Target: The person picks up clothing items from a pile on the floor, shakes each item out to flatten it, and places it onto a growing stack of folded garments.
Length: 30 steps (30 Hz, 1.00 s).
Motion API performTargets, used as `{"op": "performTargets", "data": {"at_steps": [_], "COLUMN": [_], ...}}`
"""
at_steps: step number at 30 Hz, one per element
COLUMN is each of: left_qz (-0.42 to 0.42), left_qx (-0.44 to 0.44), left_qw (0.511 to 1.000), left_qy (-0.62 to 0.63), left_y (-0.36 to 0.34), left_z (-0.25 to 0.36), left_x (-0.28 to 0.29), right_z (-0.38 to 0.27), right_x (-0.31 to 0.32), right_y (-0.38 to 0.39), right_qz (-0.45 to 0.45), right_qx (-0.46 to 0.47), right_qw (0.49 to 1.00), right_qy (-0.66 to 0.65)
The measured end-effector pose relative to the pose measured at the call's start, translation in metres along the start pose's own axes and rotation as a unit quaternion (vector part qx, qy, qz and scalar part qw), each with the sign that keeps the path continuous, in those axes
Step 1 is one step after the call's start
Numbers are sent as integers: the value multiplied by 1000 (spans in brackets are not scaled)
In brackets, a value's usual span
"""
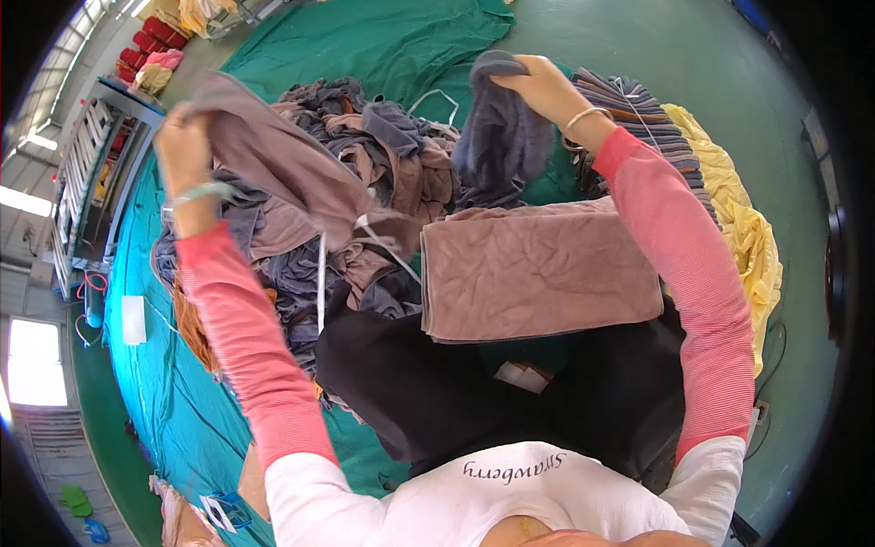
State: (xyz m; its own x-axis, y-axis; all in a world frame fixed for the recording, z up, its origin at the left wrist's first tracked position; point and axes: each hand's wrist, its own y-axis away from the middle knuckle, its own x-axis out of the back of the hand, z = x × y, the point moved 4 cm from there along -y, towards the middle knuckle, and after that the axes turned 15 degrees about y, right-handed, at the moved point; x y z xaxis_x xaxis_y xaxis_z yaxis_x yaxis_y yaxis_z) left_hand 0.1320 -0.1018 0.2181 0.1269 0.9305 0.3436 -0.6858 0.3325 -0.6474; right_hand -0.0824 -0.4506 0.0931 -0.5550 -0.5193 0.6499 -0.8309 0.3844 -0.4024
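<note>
My left hand [184, 157], raised at the far left and smeared by motion, holds the corner of a mauve-brown towel [283, 155] that stretches down toward the middle. My right hand [549, 91] is closed on the edge of a dark grey towel [501, 137], which hangs below the fingers. I cannot tell whether the two are joined. Across my lap lies a stack of folded mauve-brown towels [542, 273]. Behind the raised mauve-brown towel spreads a loose heap of grey and mauve-brown towels [401, 182], with white straps lying among them.
A tied bundle of folded grey striped towels [629, 100] stands beyond my right forearm. Yellow cloth [729, 182] lies along its right side. Green sheeting [365, 36] covers the floor under the heap. At far left stands a metal rack [87, 173].
</note>
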Motion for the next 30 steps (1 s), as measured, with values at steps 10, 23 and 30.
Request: {"op": "performTargets", "data": {"at_steps": [10, 23, 30], "left_qz": [-122, 166, -130], "left_qx": [277, 92, -88], "left_qw": [951, 902, 969], "left_qy": [65, 389, 193], "left_y": [-43, -137, -37], "left_z": [7, 128, 57], "left_x": [17, 62, -60], "right_z": [28, 53, 28], "right_x": [53, 97, 90], "right_y": [38, 68, 55], "right_qz": [-8, 88, 0], "right_qx": [-266, -273, -187], "right_qw": [901, 881, 904], "right_qy": [-342, -376, -386]}}
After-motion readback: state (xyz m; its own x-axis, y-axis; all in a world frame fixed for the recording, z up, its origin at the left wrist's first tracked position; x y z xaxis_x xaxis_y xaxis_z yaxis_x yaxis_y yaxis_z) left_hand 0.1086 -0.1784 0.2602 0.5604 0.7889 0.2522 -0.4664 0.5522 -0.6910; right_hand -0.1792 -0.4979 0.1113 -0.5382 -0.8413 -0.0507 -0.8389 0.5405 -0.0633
